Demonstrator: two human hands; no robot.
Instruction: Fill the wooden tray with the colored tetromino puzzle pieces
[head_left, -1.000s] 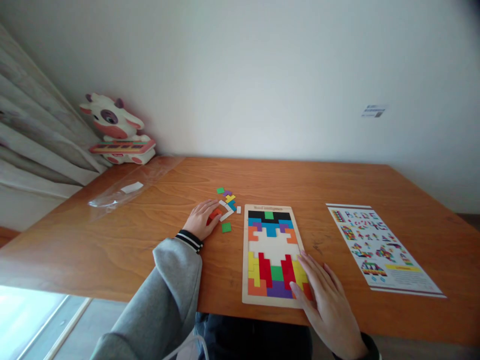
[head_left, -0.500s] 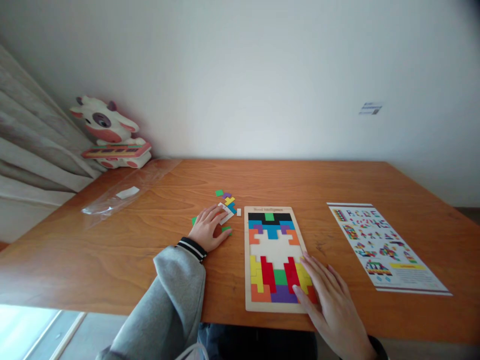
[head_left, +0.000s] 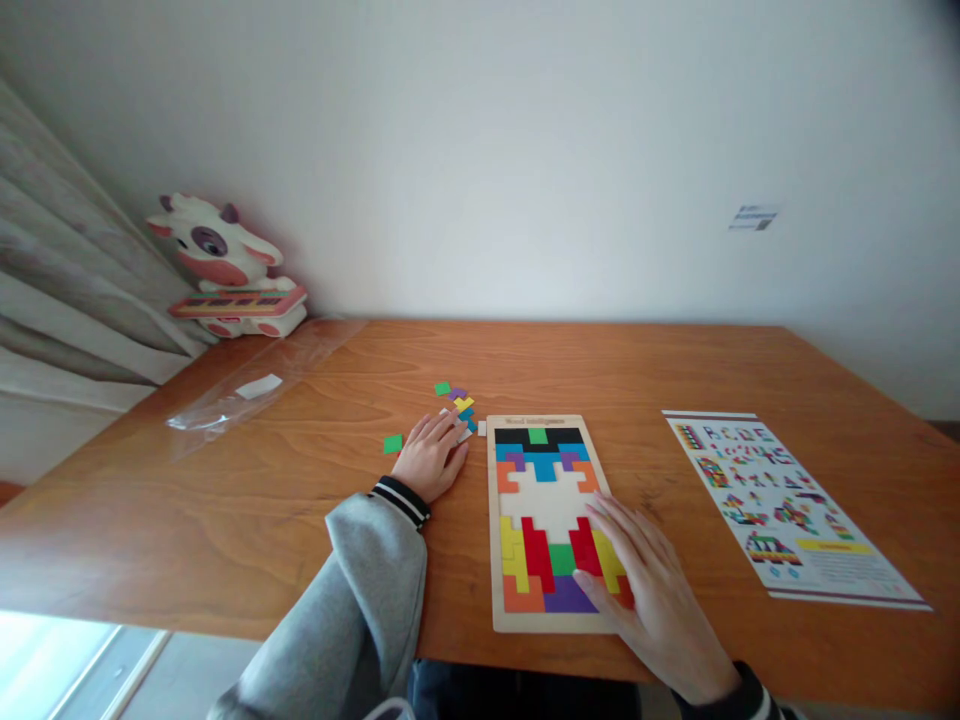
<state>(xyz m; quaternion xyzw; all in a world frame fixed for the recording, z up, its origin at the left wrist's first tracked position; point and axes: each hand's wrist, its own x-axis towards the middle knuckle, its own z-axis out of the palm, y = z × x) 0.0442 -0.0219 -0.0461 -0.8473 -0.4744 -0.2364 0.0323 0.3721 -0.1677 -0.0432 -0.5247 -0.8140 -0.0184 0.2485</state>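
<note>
My left hand (head_left: 431,458) lies palm down over the loose puzzle pieces left of the board, fingers stretched out. White pieces (head_left: 466,430) show partly from under its fingertips. Just beyond them are a yellow piece (head_left: 464,404), a purple piece (head_left: 457,393) and a green piece (head_left: 442,388); another green piece (head_left: 393,443) sits left of the hand. The wooden puzzle board (head_left: 496,590) has coloured pieces at both ends and a bare middle. My right hand (head_left: 652,575), thumb and fingers apart, rests over the board's right edge, hiding its lower right corner.
A printed pattern sheet (head_left: 832,572) lies at the right of the table (head_left: 570,365). At the back left stand a toy cow with a keyboard (head_left: 238,300) and, before it, a clear plastic bag (head_left: 217,405). A wall rises behind the table.
My left hand has slid slightly right over the pieces, covering the green one by its thumb and uncovering the green one at its left. My right hand has shifted slightly left over the board.
</note>
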